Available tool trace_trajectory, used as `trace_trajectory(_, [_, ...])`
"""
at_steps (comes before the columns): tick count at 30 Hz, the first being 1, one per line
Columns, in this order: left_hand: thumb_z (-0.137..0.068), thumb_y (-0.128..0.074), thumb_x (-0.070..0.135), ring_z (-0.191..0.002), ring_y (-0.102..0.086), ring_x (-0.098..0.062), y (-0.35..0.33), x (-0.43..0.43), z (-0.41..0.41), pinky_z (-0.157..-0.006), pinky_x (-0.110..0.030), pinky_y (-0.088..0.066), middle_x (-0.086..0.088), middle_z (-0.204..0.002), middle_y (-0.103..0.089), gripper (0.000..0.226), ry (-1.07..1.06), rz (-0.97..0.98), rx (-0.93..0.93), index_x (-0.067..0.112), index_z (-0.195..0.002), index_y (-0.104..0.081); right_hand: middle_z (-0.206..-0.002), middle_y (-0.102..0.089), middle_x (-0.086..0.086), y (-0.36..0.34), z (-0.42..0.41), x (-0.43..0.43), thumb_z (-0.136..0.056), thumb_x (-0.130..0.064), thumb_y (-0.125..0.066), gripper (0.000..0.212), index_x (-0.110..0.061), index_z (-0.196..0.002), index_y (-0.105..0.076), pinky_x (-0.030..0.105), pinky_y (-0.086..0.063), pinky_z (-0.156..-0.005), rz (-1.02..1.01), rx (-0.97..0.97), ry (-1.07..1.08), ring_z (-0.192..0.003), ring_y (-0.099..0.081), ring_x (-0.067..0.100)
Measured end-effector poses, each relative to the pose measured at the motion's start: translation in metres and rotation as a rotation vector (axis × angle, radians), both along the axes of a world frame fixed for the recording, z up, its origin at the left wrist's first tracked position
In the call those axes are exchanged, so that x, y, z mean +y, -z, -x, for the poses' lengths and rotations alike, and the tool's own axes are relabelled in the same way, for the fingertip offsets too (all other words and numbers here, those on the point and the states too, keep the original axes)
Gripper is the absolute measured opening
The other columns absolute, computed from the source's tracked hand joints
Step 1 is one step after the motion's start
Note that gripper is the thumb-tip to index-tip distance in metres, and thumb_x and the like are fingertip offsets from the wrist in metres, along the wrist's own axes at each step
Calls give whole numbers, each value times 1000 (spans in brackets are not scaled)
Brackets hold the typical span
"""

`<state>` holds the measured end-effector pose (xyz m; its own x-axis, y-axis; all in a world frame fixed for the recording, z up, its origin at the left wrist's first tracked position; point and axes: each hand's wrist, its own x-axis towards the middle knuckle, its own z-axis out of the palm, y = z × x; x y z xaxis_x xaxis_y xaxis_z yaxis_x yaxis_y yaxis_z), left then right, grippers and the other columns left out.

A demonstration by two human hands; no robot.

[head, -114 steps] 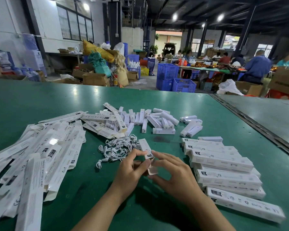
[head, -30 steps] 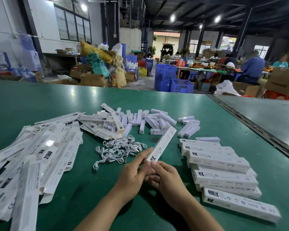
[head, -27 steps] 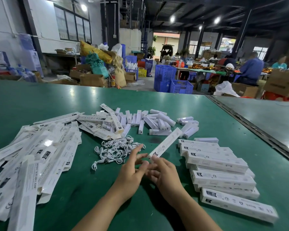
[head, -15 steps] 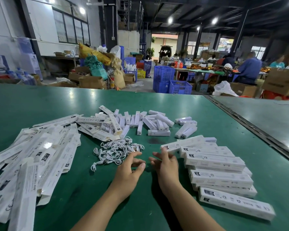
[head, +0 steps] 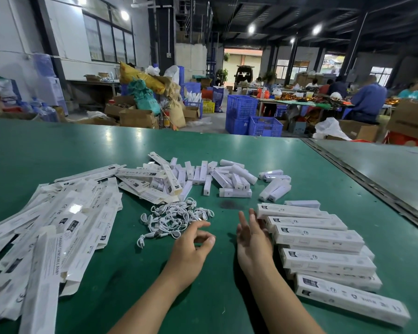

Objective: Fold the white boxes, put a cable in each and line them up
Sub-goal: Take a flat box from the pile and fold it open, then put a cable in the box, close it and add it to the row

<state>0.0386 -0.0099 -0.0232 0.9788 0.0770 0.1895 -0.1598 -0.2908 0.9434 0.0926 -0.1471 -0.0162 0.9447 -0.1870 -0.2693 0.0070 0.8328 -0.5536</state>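
The left hand and the right hand are bare. Each sits on a slim, uncovered forearm that shows from wrist almost to elbow over the near part of the flat green bench. The fingers are slender.

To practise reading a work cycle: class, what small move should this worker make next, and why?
Probably the left hand reaches to the flat boxes for a fresh one to fold. Both hands hold nothing, the right hand lies open by the lined-up boxes, and cables wait nearby.
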Motion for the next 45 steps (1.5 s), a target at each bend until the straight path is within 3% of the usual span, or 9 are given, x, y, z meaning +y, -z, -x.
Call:
trace_trajectory(4, [-93, -64, 10, -89, -64, 0, -1, -1, 0, -81, -13, -48, 3, -98, -72, 27, -8, -3, -5, 30, -110, -59, -132, -59, -12, 1, -3, -8, -101, -4, -43, 31, -22, -121, -60, 22, -44, -83, -136, 7, -94, -125, -55, 12])
trace_trajectory(9, [-93, -64, 10, -90, -64, 1, 0, 0, -1, -81, -12, -48, 3, -98, -72, 25, -8, -4, 1, 28, -110, -60, -113, -69, -15, 3, -8, -16, -103, -14, -43, 22, -24, -107, -62, 26, -46, -85, -235, -38, -62, -104, -68, 14])
trace_trajectory(14, [-93, -65, 11, -87, -64, 3, 3, -1, -2, -78, -11, -48, 6, -94, -72, 26, -21, -18, -2, 33, -104, -60, -104, -72, 1, 7, -10, -11, -104, -25, -41, 21, -19, -109, -60, 28, -49, -79, -78, -38, -138, -92, -70, 16])
trace_trajectory(17, [-91, -67, 11, -82, -65, 0, 6, -1, -5, -76, -14, -49, 7, -89, -71, 25, -55, -11, -5, 33, -101, -62, -91, -71, 8, 9, -10, 2, -102, -16, -49, 14, -11, -100, -61, 26, -52, -71, 253, 4, -84, -82, -71, 16])
trace_trajectory(19, [-91, -66, 9, -86, -67, -10, 5, 0, -8, -80, -27, -54, 3, -89, -71, 23, -106, 37, -2, 31, -98, -64, -90, -70, 3, 11, -11, 12, -98, -13, -54, 10, -16, -93, -62, 27, -53, -74, 687, -35, -23, -85, -69, 16])
trace_trajectory(23, [-91, -63, 3, -85, -69, -12, 4, 2, -11, -81, -39, -56, 3, -85, -72, 24, -187, 125, -28, 26, -94, -67, -117, -62, -1, 15, -25, 28, -94, -19, -59, 21, -16, -114, -61, 25, -39, -94, 1384, -167, 23, -113, -53, 16])
trace_trajectory(28, [-91, -62, -1, -81, -69, -7, 4, 6, -14, -79, -33, -56, 9, -81, -72, 25, -266, 165, -88, 23, -89, -68, -155, -27, 6, 17, -66, 34, -90, -50, -57, 65, -22, -144, -33, 45, -24, -114, 1789, -72, 0, -145, -15, 24])
trace_trajectory(33, [-88, -62, -5, -73, -65, -3, -2, 16, -31, -69, -16, -50, 8, -73, -70, 30, -370, 150, -166, 22, -76, -66, -163, 4, 9, 22, -108, 27, -86, -72, -44, 88, -30, -153, -6, 50, -7, -119, 2100, 2, -39, -149, 6, 32])
trace_trajectory(45, [-85, -63, -6, -65, -63, -7, 0, 17, -40, -65, -23, -52, 10, -73, -70, 30, -390, 180, -144, 22, -73, -66, -164, -8, 0, 17, -187, 24, -82, -84, -12, 83, -37, -150, -24, 69, -3, -112, 2476, -54, 61, -149, 0, 36])
